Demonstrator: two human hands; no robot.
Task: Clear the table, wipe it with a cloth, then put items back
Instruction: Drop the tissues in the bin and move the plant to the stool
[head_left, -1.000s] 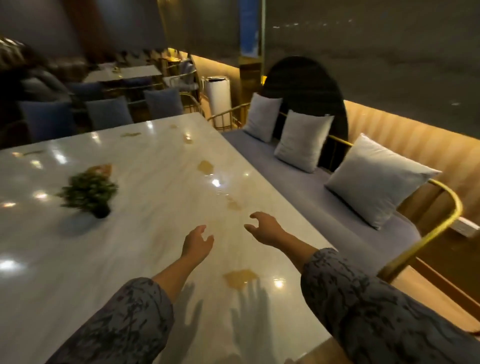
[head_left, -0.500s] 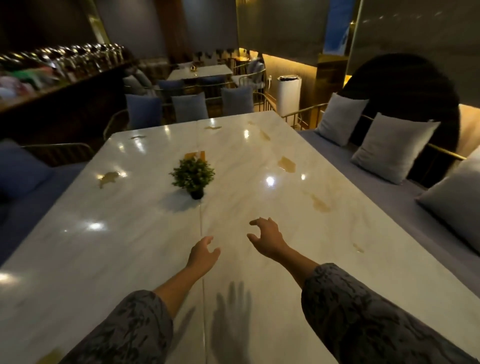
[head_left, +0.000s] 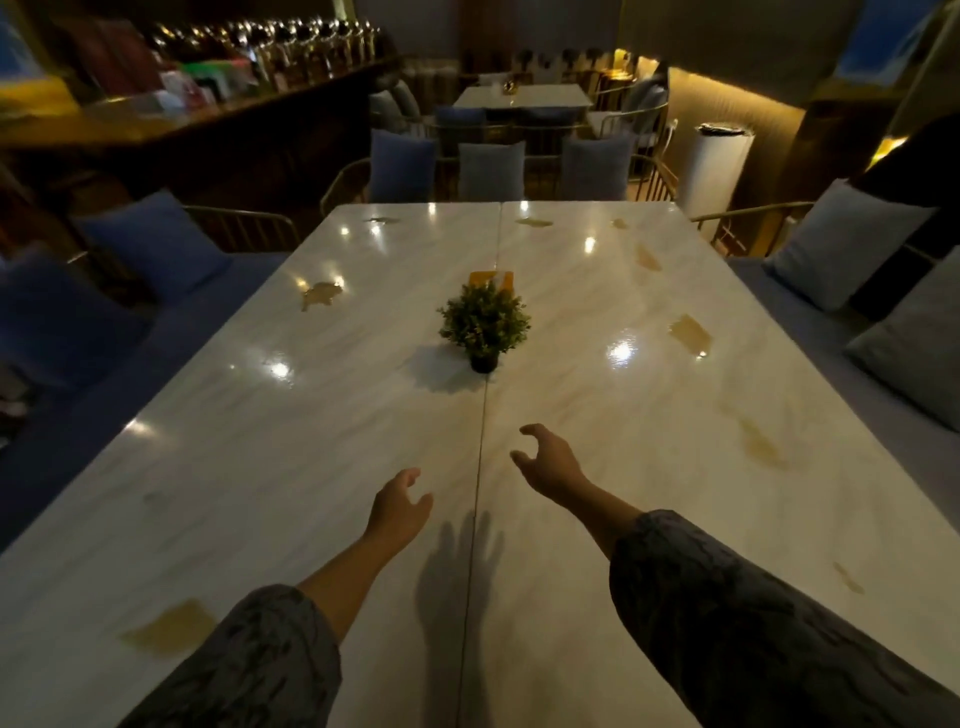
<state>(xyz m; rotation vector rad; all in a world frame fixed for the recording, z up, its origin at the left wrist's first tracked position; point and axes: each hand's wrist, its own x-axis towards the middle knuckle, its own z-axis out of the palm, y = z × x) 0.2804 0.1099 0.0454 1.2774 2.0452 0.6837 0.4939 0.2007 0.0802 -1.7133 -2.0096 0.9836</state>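
- A dim bar counter (head_left: 171, 117) with bottles and coloured cards runs along the room at 10 o'clock, well away from the desk.
- Dark blue cushions (head_left: 156, 244) sit on a bench at 9 o'clock, just beside the desk's left edge.
- A long pale marble desk (head_left: 260, 441) fills the middle of the view, glossy with lamp reflections and yellowish stains; a thin seam runs down its centre.
- The left hand (head_left: 397, 506) hovers above the desk at 6 o'clock, just left of the seam, fingers loosely spread and holding nothing; a patterned grey sleeve covers the forearm.
- A small green potted plant (head_left: 484, 325) stands upright on the seam at 12 o'clock, well beyond both hands, in a dark pot.
- An orange card (head_left: 491, 278) stands just behind the plant.
- The right hand (head_left: 550, 462) reaches forward at 5 o'clock, right of the seam, fingers and thumb curved wide apart, empty.
- Pale grey cushions (head_left: 847, 241) line a bench at 3 o'clock.
- A white cylindrical unit (head_left: 719, 161) stands at 1 o'clock.
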